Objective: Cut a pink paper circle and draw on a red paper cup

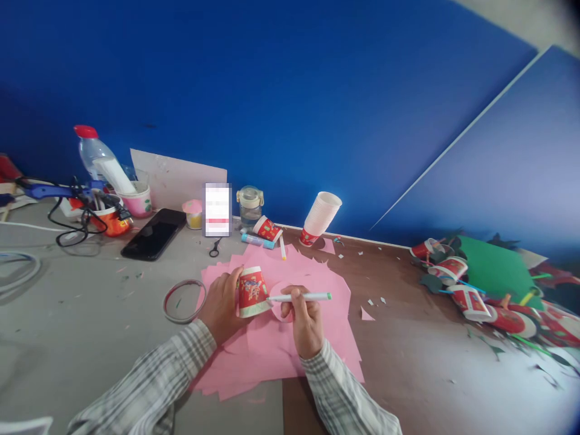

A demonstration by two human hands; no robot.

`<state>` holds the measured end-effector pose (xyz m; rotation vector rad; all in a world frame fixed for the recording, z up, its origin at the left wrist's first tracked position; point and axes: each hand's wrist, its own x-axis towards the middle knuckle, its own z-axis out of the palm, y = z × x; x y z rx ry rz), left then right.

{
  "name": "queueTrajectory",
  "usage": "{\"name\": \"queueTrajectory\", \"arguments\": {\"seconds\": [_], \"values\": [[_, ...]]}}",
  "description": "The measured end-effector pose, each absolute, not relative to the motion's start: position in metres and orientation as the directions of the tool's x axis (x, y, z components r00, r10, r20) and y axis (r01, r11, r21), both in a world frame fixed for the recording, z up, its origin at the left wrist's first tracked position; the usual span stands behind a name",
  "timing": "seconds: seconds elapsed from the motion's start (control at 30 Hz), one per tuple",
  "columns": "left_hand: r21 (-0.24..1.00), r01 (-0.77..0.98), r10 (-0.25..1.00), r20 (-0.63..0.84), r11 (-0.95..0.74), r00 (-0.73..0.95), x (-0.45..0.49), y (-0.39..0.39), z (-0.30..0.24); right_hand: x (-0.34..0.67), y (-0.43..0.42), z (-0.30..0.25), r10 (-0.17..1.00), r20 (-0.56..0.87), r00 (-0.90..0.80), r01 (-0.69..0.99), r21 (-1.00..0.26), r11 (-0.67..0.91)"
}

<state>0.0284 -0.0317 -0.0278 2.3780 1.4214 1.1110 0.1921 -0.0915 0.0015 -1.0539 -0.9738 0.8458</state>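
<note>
Left hand [223, 306] grips a red paper cup [252, 290]. At its three o'clock, the right hand [306, 321] pinches a felt-tip marker [318, 296] — above pink paper [272, 355].

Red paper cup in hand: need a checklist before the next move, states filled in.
1. Red paper cup gripped in the left hand: ok.
2. Green-ended marker gripped in the right hand: ok.
3. Marker tip touching the cup: cannot tell; it is at the cup's edge.
4. Pink paper sheets beneath the held cup: ok.
5. Small scissors apart from both hands: ok.
6. Spare red cup standing upright: not ok, on its side.
</note>
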Motion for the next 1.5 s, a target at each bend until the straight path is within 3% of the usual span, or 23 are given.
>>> {"name": "queueTrajectory", "arguments": {"seconds": [0.3, 0.67, 0.97, 1.13, 1.27, 1.5], "values": [[0.468, 0.697, 0.81, 0.51, -0.543, 0.289, 0.027, -0.029, -0.031, 0.192, -0.092, 0.005, 0.917, 0.246, 0.313, -0.03, -0.963, 0.268], [0.474, 0.69, 0.803, 0.531, -0.546, 0.271, 0.029, -0.03, -0.029, 0.192, -0.094, -0.001, 0.935, 0.225, 0.274, -0.097, -0.961, 0.26], [0.452, 0.706, 0.805, 0.518, -0.545, 0.289, 0.028, -0.03, -0.029, 0.186, -0.101, 0.003, 0.925, 0.281, 0.255, 0.007, -0.957, 0.289], [0.465, 0.692, 0.802, 0.521, -0.553, 0.291, 0.028, -0.03, -0.029, 0.189, -0.096, 0.001, 0.883, 0.311, 0.352, -0.026, -0.939, 0.342], [0.468, 0.693, 0.809, 0.506, -0.548, 0.298, 0.027, -0.029, -0.029, 0.195, -0.093, 0.005, 0.843, 0.32, 0.433, 0.067, -0.944, 0.324], [0.478, 0.682, 0.806, 0.513, -0.554, 0.296, 0.026, -0.03, -0.027, 0.196, -0.089, 0.007, 0.845, 0.388, 0.367, 0.235, -0.918, 0.32]]}}
